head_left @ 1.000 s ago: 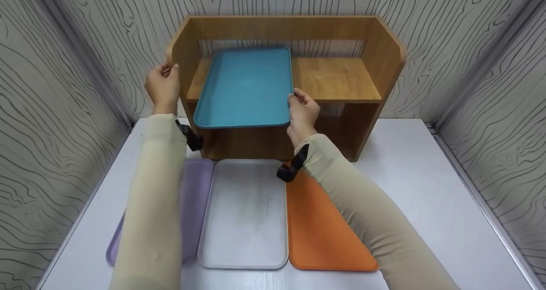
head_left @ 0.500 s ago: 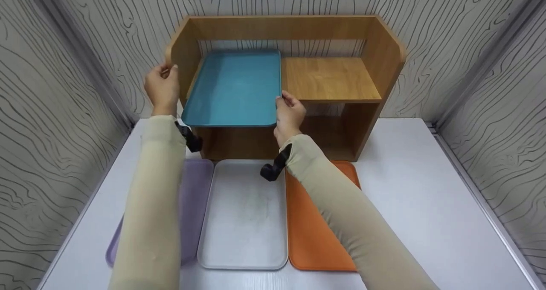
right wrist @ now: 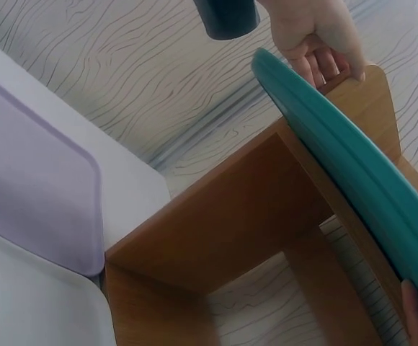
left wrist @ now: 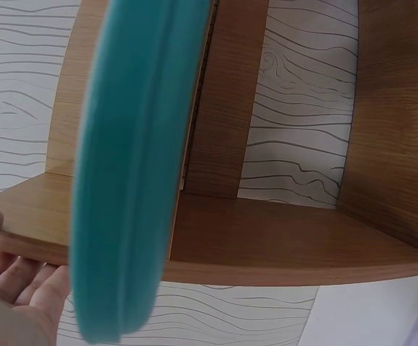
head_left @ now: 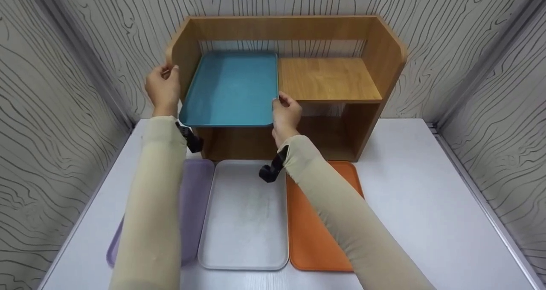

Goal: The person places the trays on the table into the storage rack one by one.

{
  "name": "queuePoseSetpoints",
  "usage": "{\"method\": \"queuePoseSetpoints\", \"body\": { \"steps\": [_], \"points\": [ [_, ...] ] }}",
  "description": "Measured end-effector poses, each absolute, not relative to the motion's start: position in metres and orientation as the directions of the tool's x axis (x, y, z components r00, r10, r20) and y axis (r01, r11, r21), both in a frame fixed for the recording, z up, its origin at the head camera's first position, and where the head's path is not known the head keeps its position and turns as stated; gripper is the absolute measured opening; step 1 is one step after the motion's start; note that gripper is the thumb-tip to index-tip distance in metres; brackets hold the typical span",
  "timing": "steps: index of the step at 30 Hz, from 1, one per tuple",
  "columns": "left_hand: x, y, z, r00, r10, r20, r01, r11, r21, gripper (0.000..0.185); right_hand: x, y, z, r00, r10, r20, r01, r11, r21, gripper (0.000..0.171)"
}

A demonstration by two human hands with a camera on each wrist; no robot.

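Note:
A teal tray [head_left: 234, 89] lies over the left half of the upper shelf of a wooden shelf unit [head_left: 332, 81], its front end jutting out past the shelf edge. My right hand [head_left: 286, 115] grips the tray's right edge near the front corner. At the unit's left side panel, my left hand [head_left: 163, 89] pinches the front edge; in the left wrist view thumb and fingers [left wrist: 21, 281] lie on either side of the panel. Seen from the right wrist, the tray [right wrist: 353, 158] sits close along the shelf board, with only a fingertip [right wrist: 414, 317] of my right hand showing.
On the white table [head_left: 426, 204] before the unit lie a purple tray [head_left: 194, 213], a white tray [head_left: 245, 217] and an orange tray [head_left: 315, 230] side by side. My forearms partly cover the purple and orange ones. A patterned wall [head_left: 460, 47] stands behind.
The teal tray has moved left and down onto the shelf, close to the left panel, with my right hand still gripping its edge. My left hand has stayed in place.

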State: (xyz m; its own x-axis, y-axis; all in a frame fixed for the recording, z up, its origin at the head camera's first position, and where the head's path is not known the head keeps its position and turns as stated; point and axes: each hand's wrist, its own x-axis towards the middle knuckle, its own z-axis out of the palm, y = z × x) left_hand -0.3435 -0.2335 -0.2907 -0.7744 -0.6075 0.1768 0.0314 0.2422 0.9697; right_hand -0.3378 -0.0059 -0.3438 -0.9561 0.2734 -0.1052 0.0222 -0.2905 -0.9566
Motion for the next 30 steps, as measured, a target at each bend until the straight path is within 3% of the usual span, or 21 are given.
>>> {"method": "queuePoseSetpoints", "body": {
  "steps": [14,24,30],
  "points": [
    [-0.341,-0.232,-0.291,-0.772,-0.608,0.187,0.033,0.256,0.966,0.032,-0.332,0.009,-0.349,-0.979,0.194,-0.064,0.024,-0.201,-0.979,0.036],
    [-0.344,-0.234,-0.290,-0.762,-0.620,0.190,0.033,0.255,0.966,0.033,-0.323,0.040,-0.371,-0.985,0.168,-0.047,-0.019,-0.369,-0.929,0.032],
    [-0.343,-0.233,-0.292,-0.775,-0.608,0.172,0.027,0.240,0.970,0.034,-0.312,0.066,-0.399,-0.983,0.181,-0.033,-0.037,-0.371,-0.928,0.029]
  ]
}}
